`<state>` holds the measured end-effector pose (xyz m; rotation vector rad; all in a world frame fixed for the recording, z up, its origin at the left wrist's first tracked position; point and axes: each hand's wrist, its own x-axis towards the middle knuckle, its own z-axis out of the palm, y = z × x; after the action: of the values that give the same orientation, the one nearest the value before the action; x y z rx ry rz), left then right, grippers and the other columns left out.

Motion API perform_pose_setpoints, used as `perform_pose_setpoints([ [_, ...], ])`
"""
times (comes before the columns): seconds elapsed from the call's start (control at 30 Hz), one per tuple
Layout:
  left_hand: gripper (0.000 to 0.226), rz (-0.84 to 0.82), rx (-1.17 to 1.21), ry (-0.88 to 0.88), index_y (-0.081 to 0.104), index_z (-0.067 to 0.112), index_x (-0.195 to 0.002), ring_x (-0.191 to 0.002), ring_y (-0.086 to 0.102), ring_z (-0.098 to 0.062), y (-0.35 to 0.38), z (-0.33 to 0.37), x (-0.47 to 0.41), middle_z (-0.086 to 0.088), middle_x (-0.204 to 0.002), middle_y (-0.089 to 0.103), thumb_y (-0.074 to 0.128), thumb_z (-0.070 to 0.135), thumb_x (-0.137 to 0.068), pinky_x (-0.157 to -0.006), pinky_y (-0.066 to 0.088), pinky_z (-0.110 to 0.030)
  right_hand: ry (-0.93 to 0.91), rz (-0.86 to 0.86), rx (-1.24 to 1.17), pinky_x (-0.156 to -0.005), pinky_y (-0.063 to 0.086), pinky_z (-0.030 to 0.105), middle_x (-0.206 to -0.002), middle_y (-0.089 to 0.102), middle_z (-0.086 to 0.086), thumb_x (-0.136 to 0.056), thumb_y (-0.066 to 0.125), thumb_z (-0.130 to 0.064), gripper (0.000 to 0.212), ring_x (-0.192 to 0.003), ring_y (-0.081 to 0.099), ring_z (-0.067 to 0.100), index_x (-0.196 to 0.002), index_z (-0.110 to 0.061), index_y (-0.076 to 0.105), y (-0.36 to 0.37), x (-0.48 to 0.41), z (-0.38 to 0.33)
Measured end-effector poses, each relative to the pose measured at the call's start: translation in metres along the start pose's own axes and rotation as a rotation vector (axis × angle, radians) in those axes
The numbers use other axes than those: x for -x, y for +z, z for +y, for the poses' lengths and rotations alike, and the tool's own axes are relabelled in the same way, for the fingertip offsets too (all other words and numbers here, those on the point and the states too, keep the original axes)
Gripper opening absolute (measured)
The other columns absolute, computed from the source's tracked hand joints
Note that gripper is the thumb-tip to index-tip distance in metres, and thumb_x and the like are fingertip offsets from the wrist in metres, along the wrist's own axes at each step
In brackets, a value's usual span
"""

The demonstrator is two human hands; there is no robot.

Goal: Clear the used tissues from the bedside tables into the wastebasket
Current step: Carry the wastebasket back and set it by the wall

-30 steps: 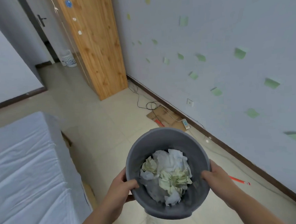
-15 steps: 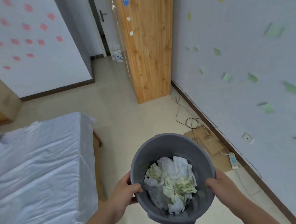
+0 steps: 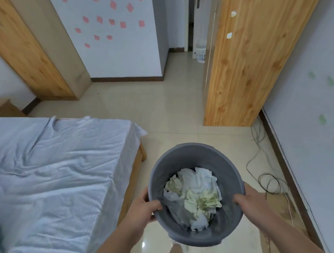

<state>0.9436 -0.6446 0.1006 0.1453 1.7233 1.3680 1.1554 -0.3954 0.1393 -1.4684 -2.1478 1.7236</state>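
A round grey plastic wastebasket [image 3: 190, 154] hangs between the grips. The left grip [image 3: 145, 206] and right grip [image 3: 251, 201] each clasp opposite sides of its rim, thumbs inside. Below them lie crumpled white and yellowish tissues [image 3: 196, 194], probably light and soft, and the stiff rim looks the surest hold.

The wastebasket [image 3: 193, 159] is held between the two hands, with the left hand [image 3: 145, 206] set on its left rim and the right hand [image 3: 251, 201] on its right rim. Tissues [image 3: 195, 194] are piled inside it. A bed [image 3: 49, 181] is spread out to the left of the left hand, and a bedside table [image 3: 0, 108] is placed beyond it. Well ahead of the right hand a wardrobe [image 3: 246, 64] is stood by the wall. Coiled cables [image 3: 269, 183] are laid on the floor just right of that hand.
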Motion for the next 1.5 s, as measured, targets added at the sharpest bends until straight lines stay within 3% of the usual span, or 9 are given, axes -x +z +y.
perform_pose_setpoints([
  [0.2, 0.057, 0.001, 0.013, 0.011, 0.075, 0.049, -0.108, -0.091, 0.079, -0.015, -0.020, 0.069, -0.131, 0.007, -0.108, 0.081, 0.070, 0.012, -0.065, -0.069, 0.063, -0.026, 0.021, 0.000, 0.020, -0.062, 0.046, 0.031, -0.077, 0.072, -0.021, -0.059, 0.054, -0.031, 0.040, -0.078, 0.068, 0.014, -0.098, -0.030, 0.065, 0.009, -0.137, -0.066],
  [0.5, 0.051, -0.051, -0.073, 0.072, 0.075, 0.044, -0.108, -0.098, 0.078, -0.021, -0.049, 0.253, -0.306, 0.004, -0.109, 0.081, 0.067, 0.011, -0.071, -0.077, 0.064, -0.033, -0.042, 0.039, 0.001, -0.065, 0.047, 0.033, -0.081, 0.072, -0.021, -0.064, 0.055, -0.027, 0.033, -0.086, 0.069, 0.016, -0.095, -0.033, 0.066, -0.013, -0.318, -0.215],
  [0.7, 0.055, -0.033, -0.069, 0.045, 0.075, 0.045, -0.110, -0.099, 0.078, -0.022, -0.061, 0.311, -0.429, 0.002, -0.112, 0.081, 0.068, 0.013, -0.067, -0.081, 0.065, -0.040, -0.021, 0.020, -0.042, -0.058, 0.042, 0.028, -0.072, 0.071, -0.020, -0.061, 0.053, -0.026, 0.030, -0.060, 0.063, -0.004, -0.080, -0.046, 0.065, -0.010, -0.449, -0.275],
  [0.87, 0.055, 0.033, -0.028, 0.014, 0.078, 0.046, -0.104, -0.092, 0.079, -0.020, -0.069, 0.382, -0.536, 0.001, -0.109, 0.082, 0.067, 0.010, -0.064, -0.073, 0.063, -0.034, -0.009, -0.038, -0.053, -0.057, 0.042, 0.026, -0.068, 0.071, -0.016, -0.061, 0.054, -0.023, 0.031, -0.055, 0.060, -0.005, -0.089, -0.028, 0.068, -0.016, -0.583, -0.346],
  [0.97, 0.056, 0.075, 0.008, 0.052, 0.077, 0.048, -0.105, -0.091, 0.079, -0.017, -0.086, 0.432, -0.589, 0.004, -0.107, 0.082, 0.066, 0.009, -0.066, -0.071, 0.063, -0.029, -0.070, -0.076, -0.018, -0.059, 0.044, 0.030, -0.082, 0.072, 0.002, -0.073, 0.056, -0.012, 0.026, -0.068, 0.063, 0.009, -0.096, -0.018, 0.068, -0.019, -0.655, -0.411],
  [1.07, 0.057, 0.116, 0.062, 0.090, 0.077, 0.048, -0.108, -0.094, 0.079, -0.017, -0.112, 0.477, -0.636, 0.005, -0.109, 0.081, 0.067, 0.007, -0.069, -0.072, 0.064, -0.030, -0.141, -0.108, 0.039, -0.058, 0.046, 0.029, -0.077, 0.072, -0.010, -0.066, 0.054, -0.022, 0.027, -0.059, 0.062, -0.003, -0.090, -0.026, 0.067, -0.012, -0.717, -0.480],
  [1.23, 0.060, 0.167, 0.145, 0.095, 0.077, 0.044, -0.112, -0.096, 0.079, -0.020, -0.159, 0.520, -0.724, 0.002, -0.112, 0.081, 0.067, 0.005, -0.067, -0.073, 0.065, -0.032, -0.194, -0.135, 0.085, -0.058, 0.047, 0.027, -0.078, 0.073, -0.020, -0.060, 0.053, -0.027, 0.037, -0.066, 0.066, -0.004, -0.088, -0.047, 0.067, 0.024, -0.813, -0.561],
  [1.43, 0.062, 0.166, 0.144, 0.042, 0.078, 0.042, -0.111, -0.095, 0.079, -0.022, -0.237, 0.572, -0.847, -0.001, -0.113, 0.081, 0.065, 0.005, -0.063, -0.072, 0.065, -0.033, -0.143, -0.111, 0.081, -0.056, 0.048, 0.025, -0.072, 0.073, -0.018, -0.061, 0.054, -0.027, 0.031, -0.064, 0.067, 0.006, -0.088, -0.029, 0.070, 0.091, -0.931, -0.626],
  [1.5, 0.060, 0.143, 0.139, 0.033, 0.077, 0.044, -0.110, -0.094, 0.079, -0.019, -0.264, 0.603, -0.881, 0.000, -0.112, 0.081, 0.065, 0.007, -0.064, -0.071, 0.064, -0.031, -0.129, -0.112, 0.087, -0.050, 0.044, 0.019, -0.066, 0.070, -0.019, -0.065, 0.055, -0.024, 0.026, -0.056, 0.062, -0.001, -0.088, -0.027, 0.067, 0.106, -0.965, -0.659],
])
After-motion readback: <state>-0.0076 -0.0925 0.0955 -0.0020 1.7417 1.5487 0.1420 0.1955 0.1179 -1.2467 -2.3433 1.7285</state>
